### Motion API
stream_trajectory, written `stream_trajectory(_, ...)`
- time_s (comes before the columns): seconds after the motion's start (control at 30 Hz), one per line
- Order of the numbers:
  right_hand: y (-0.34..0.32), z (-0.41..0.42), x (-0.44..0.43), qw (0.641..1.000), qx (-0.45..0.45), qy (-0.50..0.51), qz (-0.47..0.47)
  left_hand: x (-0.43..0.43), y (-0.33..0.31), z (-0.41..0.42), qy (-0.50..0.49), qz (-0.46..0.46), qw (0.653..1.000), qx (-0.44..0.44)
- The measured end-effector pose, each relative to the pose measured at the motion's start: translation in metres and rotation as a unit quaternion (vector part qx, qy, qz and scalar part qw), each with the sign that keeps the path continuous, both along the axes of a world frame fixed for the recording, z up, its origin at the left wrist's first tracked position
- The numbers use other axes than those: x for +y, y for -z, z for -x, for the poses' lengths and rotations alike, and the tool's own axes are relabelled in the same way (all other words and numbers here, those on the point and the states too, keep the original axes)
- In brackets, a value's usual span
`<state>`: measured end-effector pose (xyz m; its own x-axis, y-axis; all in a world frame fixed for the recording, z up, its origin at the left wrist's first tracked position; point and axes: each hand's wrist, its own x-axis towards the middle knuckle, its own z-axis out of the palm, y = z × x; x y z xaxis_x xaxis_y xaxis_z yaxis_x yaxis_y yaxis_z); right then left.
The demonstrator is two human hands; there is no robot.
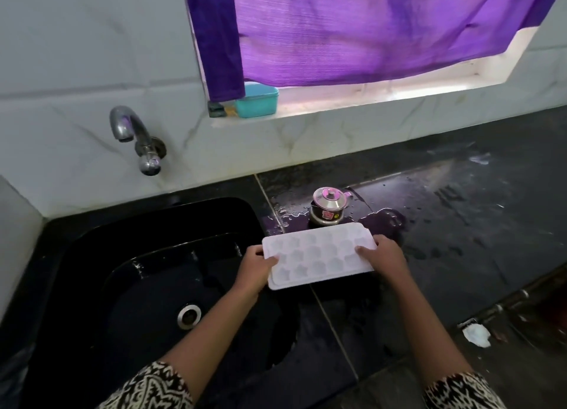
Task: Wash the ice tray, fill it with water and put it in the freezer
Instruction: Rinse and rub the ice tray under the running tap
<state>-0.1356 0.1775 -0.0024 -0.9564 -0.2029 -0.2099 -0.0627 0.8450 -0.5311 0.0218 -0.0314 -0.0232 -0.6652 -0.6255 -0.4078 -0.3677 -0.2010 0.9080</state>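
A white ice tray (319,255) with several star-shaped cups is held level over the wet black counter, just right of the sink's edge. My left hand (256,269) grips its left end, thumb on top. My right hand (383,258) grips its right end, thumb on the rim. The black sink (92,255) lies to the left with a steel drain (189,315) in its floor. A chrome tap (130,129) juts from the tiled wall above the sink; no water runs from it.
A small lidded steel pot (328,206) stands just behind the tray amid puddles on the counter (460,224). A teal box (257,101) sits on the window sill under a purple curtain (352,28). A crumpled white scrap (477,335) lies at the counter's front right.
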Motion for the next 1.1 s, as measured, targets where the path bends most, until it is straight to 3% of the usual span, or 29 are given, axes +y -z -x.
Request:
stream_trajectory(0.3, -0.044, -0.061, -0.086, 0.952, -0.118, -0.136, 0.248, -0.082, -0.042, -0.106, -0.102, -0.085, 0.974, 0.181)
stream_trajectory(0.57, -0.044, -0.093, -0.183, 0.929, -0.119, -0.273, 0.220, -0.115, -0.068, -0.177, -0.157, -0.259, 0.908, 0.288)
stream_trajectory(0.77, -0.047, -0.104, -0.241, 0.919, -0.142, -0.331, 0.160, -0.142, -0.059, -0.201, -0.207, -0.270, 0.900, 0.273)
stream_trajectory(0.93, -0.066, -0.101, -0.312, 0.923, -0.100, -0.305, 0.212, -0.165, -0.043, -0.205, -0.248, -0.286, 0.871, 0.314)
stream_trajectory(1.0, -0.072, -0.097, -0.348, 0.916, -0.146, -0.287, 0.238, -0.173, -0.035, -0.205, -0.256, -0.301, 0.863, 0.315)
stream_trajectory(1.1, -0.074, -0.090, -0.391, 0.882, -0.291, -0.200, 0.312, -0.188, -0.024, -0.206, -0.250, -0.317, 0.863, 0.304)
